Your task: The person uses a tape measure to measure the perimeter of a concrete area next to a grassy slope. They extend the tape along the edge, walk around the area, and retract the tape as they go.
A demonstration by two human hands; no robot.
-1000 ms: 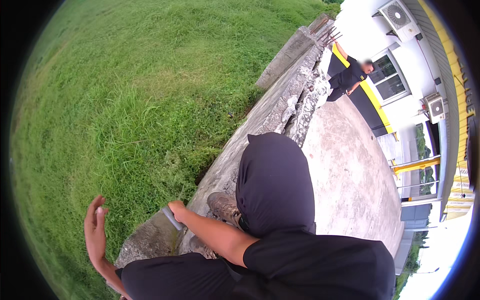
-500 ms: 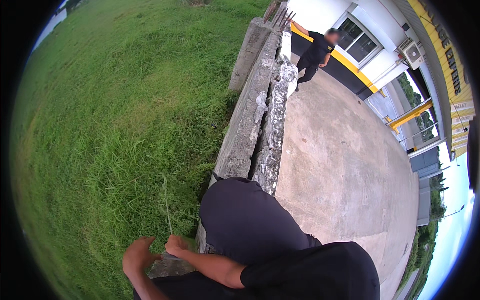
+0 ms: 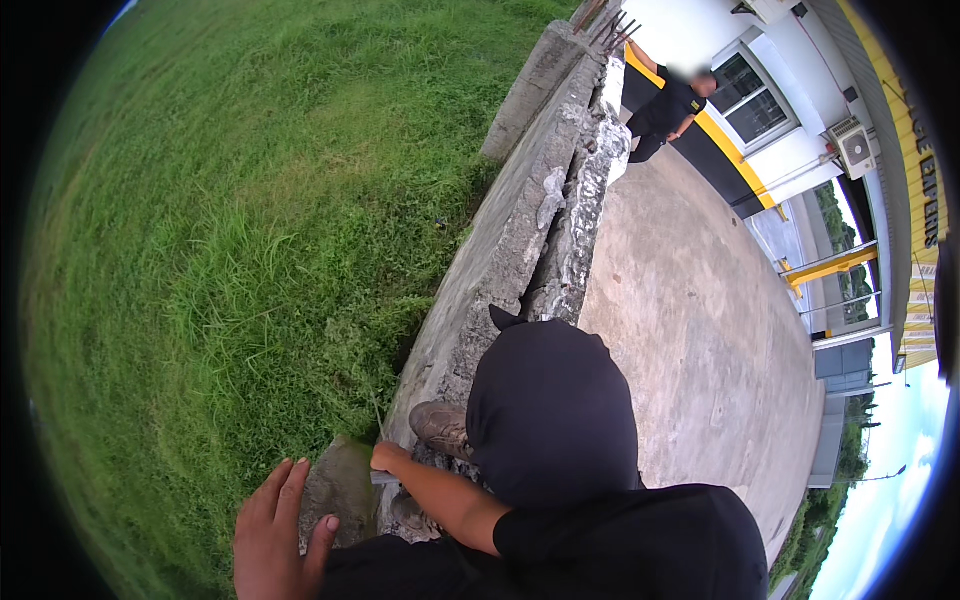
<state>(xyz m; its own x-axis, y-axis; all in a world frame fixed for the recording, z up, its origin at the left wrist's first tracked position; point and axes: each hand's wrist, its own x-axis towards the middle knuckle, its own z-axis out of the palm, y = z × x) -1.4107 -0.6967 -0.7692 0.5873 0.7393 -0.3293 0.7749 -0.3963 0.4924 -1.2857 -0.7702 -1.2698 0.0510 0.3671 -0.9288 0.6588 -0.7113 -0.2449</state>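
My left hand (image 3: 275, 530) is at the lower left with its fingers spread and nothing in it, just beside a mossy stone (image 3: 340, 485) at the foot of a broken concrete wall (image 3: 500, 260). Right of that stone, my right hand (image 3: 388, 458) is closed in a fist around a small grey tool (image 3: 385, 478); what kind of tool it is I cannot tell. My bent knee in black trousers (image 3: 550, 410) fills the lower middle. My brown shoe (image 3: 440, 425) rests on the wall's top.
Tall green grass (image 3: 230, 250) covers the whole left side. A concrete slab (image 3: 690, 330) lies right of the wall. Another person in black (image 3: 670, 105) stands at its far end by a white and yellow building (image 3: 800, 130). Rusty rebar (image 3: 610, 25) sticks out of the wall's far end.
My left hand dropped from a raised open pose to meet my right hand at the wall's foot, and now lies open beside the stone. The view has swung.
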